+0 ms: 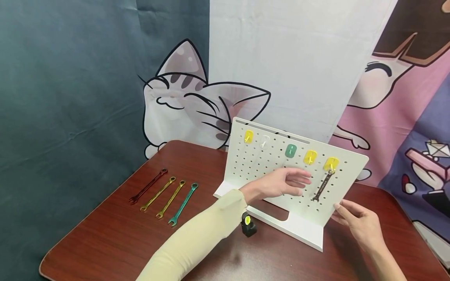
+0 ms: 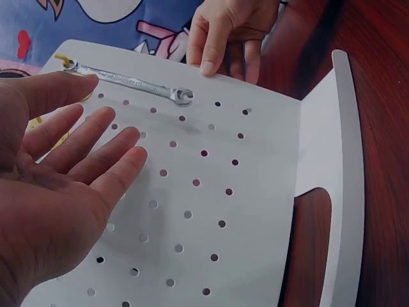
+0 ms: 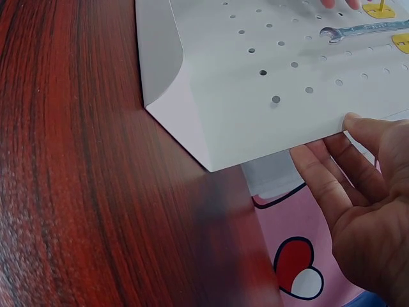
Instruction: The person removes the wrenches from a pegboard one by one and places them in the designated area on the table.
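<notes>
A white pegboard (image 1: 267,164) stands tilted on the table, and my right hand (image 1: 362,224) pinches its right edge between thumb and fingers. In the right wrist view the thumb (image 3: 358,128) lies on the front face, with the fingers behind. A metal combination wrench (image 1: 323,185) hangs by its ring end from the rightmost yellow hook (image 1: 331,164). My left hand (image 1: 281,182) hovers before the board, left of that wrench, its fingers extended and holding nothing. Other hooks in the row are a yellow hook (image 1: 310,157), a green hook (image 1: 290,151), a clear hook (image 1: 265,142) and another yellow one.
On the table's left side lie a red wrench (image 1: 148,186), two gold-coloured wrenches (image 1: 158,193) and a teal wrench (image 1: 183,204), side by side. A small black object (image 1: 248,226) with a yellow-green spot sits before the board's base. Behind the table hangs a cartoon-printed curtain (image 1: 175,113).
</notes>
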`<state>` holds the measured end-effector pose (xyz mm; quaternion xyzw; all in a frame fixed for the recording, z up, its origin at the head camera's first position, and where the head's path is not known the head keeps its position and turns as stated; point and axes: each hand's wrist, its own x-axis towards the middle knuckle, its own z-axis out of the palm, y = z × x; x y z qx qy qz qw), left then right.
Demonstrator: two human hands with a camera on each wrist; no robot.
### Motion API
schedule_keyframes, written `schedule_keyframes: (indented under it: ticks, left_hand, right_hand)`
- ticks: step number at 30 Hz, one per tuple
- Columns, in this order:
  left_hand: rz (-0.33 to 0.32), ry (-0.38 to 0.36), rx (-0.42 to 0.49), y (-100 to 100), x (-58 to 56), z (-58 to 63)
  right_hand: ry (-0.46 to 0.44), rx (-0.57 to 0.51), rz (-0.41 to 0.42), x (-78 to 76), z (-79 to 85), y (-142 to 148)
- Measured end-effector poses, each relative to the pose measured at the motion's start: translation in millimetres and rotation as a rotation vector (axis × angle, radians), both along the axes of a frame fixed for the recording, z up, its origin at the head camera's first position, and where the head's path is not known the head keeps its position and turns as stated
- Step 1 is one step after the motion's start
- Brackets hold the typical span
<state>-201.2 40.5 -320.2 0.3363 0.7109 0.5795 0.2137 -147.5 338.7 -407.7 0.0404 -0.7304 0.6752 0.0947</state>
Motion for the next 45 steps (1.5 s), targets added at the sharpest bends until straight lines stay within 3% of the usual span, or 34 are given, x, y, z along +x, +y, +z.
schedule_keyframes:
  ticks: [10, 30, 39, 45]
  left_hand:
    - [-0.006, -0.006, 0.026, 11.5, -3.5, 3.2]
    - [0.011, -0.025, -0.008, 38.8, -9.1, 5.5]
    - [0.073, -0.001, -0.070, 48.9, -8.7, 7.8]
    - [0.080, -0.019, -0.058, 49.6, -8.3, 7.2]
  right_hand:
    - [-0.007, 0.024, 0.001, -2.6, 1.9, -0.1]
    - [-0.011, 0.005, 0.011, -0.6, 2.6, 0.5]
    - [-0.009, 0.003, 0.017, -0.3, 3.3, 0.6]
    - [-0.012, -0.011, 0.016, -0.2, 2.7, 0.5]
